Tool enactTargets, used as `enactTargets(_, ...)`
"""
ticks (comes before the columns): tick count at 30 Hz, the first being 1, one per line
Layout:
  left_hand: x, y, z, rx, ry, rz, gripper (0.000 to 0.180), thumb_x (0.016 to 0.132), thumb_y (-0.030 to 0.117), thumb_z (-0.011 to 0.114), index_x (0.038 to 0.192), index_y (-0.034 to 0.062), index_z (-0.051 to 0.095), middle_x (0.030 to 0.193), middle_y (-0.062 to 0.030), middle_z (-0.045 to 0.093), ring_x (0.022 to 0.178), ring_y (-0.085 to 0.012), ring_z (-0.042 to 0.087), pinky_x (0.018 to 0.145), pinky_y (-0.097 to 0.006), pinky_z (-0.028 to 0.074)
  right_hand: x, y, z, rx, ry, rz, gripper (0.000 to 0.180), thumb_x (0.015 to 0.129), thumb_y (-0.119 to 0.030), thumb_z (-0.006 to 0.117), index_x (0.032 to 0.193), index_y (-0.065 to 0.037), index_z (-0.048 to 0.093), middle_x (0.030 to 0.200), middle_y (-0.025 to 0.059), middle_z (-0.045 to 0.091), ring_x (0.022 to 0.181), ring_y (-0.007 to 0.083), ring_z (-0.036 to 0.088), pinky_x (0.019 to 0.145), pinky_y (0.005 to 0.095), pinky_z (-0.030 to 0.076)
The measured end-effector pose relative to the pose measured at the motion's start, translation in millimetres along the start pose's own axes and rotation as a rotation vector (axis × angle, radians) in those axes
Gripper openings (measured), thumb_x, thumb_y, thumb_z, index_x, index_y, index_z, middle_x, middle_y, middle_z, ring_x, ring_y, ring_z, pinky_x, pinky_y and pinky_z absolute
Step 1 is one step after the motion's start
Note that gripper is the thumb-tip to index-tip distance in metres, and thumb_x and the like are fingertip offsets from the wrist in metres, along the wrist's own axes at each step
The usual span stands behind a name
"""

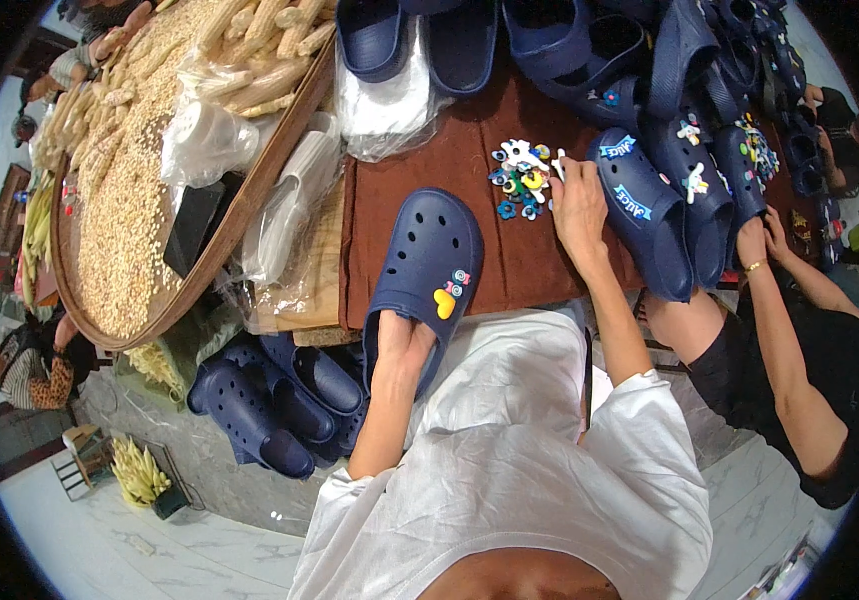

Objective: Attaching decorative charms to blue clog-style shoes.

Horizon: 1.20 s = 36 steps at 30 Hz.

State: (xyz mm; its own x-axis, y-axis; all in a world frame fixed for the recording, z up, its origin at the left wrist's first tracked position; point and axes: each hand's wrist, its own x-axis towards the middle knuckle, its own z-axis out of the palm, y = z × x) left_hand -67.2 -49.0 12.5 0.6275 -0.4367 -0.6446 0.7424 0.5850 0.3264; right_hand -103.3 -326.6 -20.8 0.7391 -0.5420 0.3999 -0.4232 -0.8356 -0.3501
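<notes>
Left grip (pixel 404 345): navy clog (pixel 426 262) held, fingers hidden inside; yellow heart charm (pixel 444 304) fitted, several holes (pixel 410 237) left unfilled. Right grip (pixel 580 208): set beside charm pile (pixel 522 180), hold not discernible.

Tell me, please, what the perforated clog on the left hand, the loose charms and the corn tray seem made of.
Perforated clog: likely matte foam or rubber; thick, moulded navy shell. Loose charms: probably smooth plastic or soft rubber; small, bright moulded shapes. Corn tray: perhaps finished wood or bamboo; brown, curved rim.
</notes>
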Motion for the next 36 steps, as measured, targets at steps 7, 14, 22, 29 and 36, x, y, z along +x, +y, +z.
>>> enactTargets(7,5.3,3.6,14.0,-0.172,0.023,-0.098,0.042,0.101,0.027,0.039,0.132,0.0018,0.055,0.139,-0.0148,0.053,0.124,-0.0301,0.053,0.110,-0.045,0.039,-2.5,-7.4,-17.5,0.160,0.059,-0.005,0.018,0.088,-0.003,0.057,0.105,0.001,0.059,0.093,0.0204,0.055,0.087,0.0392,0.058,0.074,0.0470,0.048)
enactTargets(14,7.4,-3.1,11.4,-0.190,-0.074,-0.091,0.047,0.101,0.035,0.038,0.135,0.0051,0.052,0.141,-0.0145,0.052,0.125,-0.0303,0.053,0.108,-0.046,0.041,-44.8,-74.5,-37.9,1.100,-0.356,0.260,0.022,0.098,-0.008,0.054,0.119,-0.001,0.055,0.093,0.0031,0.059,0.082,0.0083,0.057,0.071,0.0232,0.050)
enactTargets(22,6.5,-6.5,7.0,-0.131,-0.227,-0.048,0.054,0.101,0.041,0.034,0.139,0.0043,0.046,0.141,-0.0162,0.049,0.127,-0.0314,0.051,0.110,-0.046,0.039,-56.1,-110.4,-35.5,0.985,-0.438,0.215,0.027,0.093,-0.004,0.059,0.121,-0.004,0.060,0.092,0.0036,0.053,0.074,0.0086,0.054,0.067,0.0209,0.049)
enactTargets(29,7.3,-7.6,6.1,-0.138,-0.221,-0.072,0.055,0.101,0.042,0.033,0.140,0.0046,0.045,0.142,-0.0152,0.049,0.127,-0.0297,0.050,0.111,-0.044,0.039,-52.8,-106.5,-36.1,0.971,-0.475,0.209,0.026,0.091,-0.004,0.064,0.117,-0.004,0.062,0.092,0.0029,0.054,0.075,0.0079,0.055,0.065,0.0209,0.048)
enactTargets(36,2.7,-5.7,10.5,-0.124,-0.171,-0.084,0.054,0.102,0.042,0.032,0.140,0.0053,0.046,0.142,-0.0138,0.050,0.127,-0.0286,0.051,0.110,-0.044,0.039,-50.7,-103.7,-34.9,1.116,-0.514,0.288,0.024,0.090,-0.002,0.065,0.113,-0.003,0.063,0.088,0.0012,0.059,0.074,0.0049,0.057,0.065,0.0189,0.049)
